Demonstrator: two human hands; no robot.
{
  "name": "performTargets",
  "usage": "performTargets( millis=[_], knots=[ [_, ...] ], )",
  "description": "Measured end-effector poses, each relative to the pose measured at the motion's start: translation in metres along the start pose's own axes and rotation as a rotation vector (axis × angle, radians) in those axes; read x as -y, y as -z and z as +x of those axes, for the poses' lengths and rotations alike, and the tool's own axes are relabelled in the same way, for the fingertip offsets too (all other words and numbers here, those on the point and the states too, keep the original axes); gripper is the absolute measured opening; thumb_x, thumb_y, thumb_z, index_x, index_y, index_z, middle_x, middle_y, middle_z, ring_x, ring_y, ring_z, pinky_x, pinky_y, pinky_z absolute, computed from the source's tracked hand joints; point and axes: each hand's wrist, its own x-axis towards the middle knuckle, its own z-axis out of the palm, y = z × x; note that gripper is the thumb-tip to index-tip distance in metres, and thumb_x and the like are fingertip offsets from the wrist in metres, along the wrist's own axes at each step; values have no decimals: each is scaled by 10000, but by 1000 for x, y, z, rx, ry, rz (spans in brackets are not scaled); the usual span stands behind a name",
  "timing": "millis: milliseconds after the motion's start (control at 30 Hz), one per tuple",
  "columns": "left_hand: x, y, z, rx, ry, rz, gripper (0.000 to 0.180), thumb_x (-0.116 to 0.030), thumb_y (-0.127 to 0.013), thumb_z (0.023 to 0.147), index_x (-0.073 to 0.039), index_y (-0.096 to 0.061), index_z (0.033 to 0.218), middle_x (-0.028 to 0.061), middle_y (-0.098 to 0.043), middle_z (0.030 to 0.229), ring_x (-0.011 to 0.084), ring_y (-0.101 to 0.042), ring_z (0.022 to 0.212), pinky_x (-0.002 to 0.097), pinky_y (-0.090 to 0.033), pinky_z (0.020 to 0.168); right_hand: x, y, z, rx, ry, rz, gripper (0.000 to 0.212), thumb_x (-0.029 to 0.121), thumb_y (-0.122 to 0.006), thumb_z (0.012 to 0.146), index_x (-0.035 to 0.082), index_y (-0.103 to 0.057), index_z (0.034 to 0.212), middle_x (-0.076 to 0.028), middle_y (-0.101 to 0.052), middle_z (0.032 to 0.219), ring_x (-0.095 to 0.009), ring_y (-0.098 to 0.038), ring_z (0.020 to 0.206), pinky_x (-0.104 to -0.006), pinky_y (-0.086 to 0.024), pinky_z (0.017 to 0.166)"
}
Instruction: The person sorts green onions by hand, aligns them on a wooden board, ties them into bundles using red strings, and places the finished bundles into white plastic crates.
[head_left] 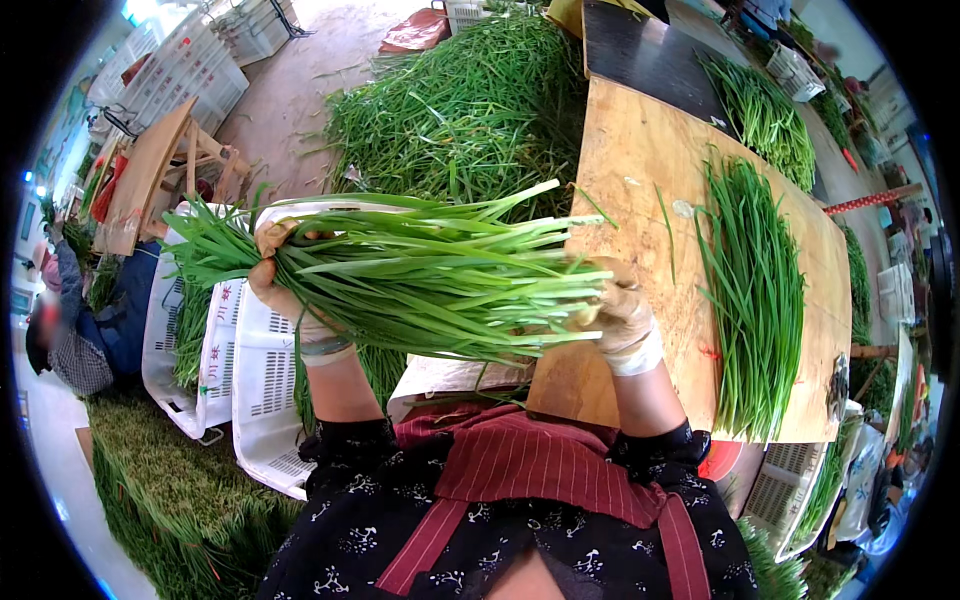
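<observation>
A thick bunch of garlic chives (430, 270) lies level across both my hands in front of my apron. My left hand (282, 275), in a pale glove, is wrapped round the leafy end at the left. At the pale cut ends my right hand (622, 312), also gloved, closes on the stems; part of its fingers is hidden behind them. A second pile of chives (755, 300) rests on the wooden table (640, 150) to my right. A few loose blades (666, 232) lie on the wood between the two.
White plastic crates (262, 405) with chives inside stand at my left. Beyond the bunch, a large heap of loose greens (460, 100) covers the floor. More chives (765, 115) lie on the dark tabletop (650, 60). A person (85, 330) sits at the far left.
</observation>
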Motion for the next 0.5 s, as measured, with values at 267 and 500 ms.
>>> performTargets(
  millis=[267,500],
  knots=[
    [-26,21,-11,-148,30,-110,108,-132,-554,722,-142,-518,824,59,-585,943,252,-555,946,499,-449,868,94,30,8,262,609,614,112,-22,-533,783,86,-520,754,8,-498,644,-139,-479,584,-410,-462,829],
    [-27,13,-4,-8,-4,-123,109,-98,-531,703,-125,-467,787,14,-543,870,235,-531,916,486,-413,880,79,2,98,-87,-31,-1078,361,327,-599,810,24,-632,1001,-70,-636,891,-131,-537,707,-239,-442,704]
  ],
)
